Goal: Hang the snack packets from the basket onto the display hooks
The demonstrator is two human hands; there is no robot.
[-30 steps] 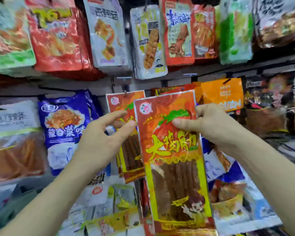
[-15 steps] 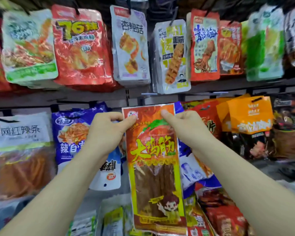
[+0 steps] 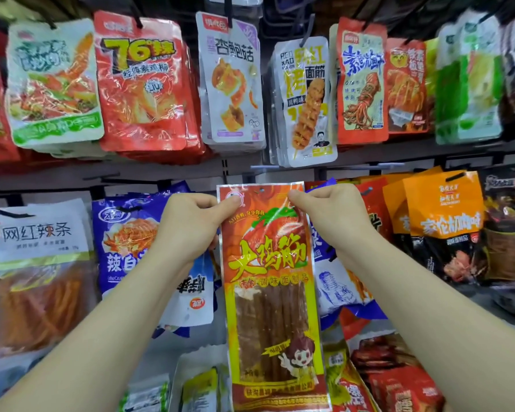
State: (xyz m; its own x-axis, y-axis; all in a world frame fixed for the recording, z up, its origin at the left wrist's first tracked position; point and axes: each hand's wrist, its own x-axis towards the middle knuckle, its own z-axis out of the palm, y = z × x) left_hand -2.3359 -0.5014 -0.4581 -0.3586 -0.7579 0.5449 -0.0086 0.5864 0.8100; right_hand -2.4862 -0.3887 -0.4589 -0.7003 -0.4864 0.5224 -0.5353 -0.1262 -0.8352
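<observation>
The left forearm [image 3: 116,307] and right forearm [image 3: 428,292] are bare, slim and smooth along the whole visible length. The left hand [image 3: 188,224] and right hand [image 3: 330,218] are bare too, with short, plain thumbnails.

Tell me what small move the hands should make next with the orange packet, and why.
Probably push the orange packet forward so its hang hole slips onto a hook behind: the left hand and right hand pinch its top corners and hold it upright.

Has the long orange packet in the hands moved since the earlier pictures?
Yes. The long orange packet has moved left, closer to the hanging blue packet.
</observation>
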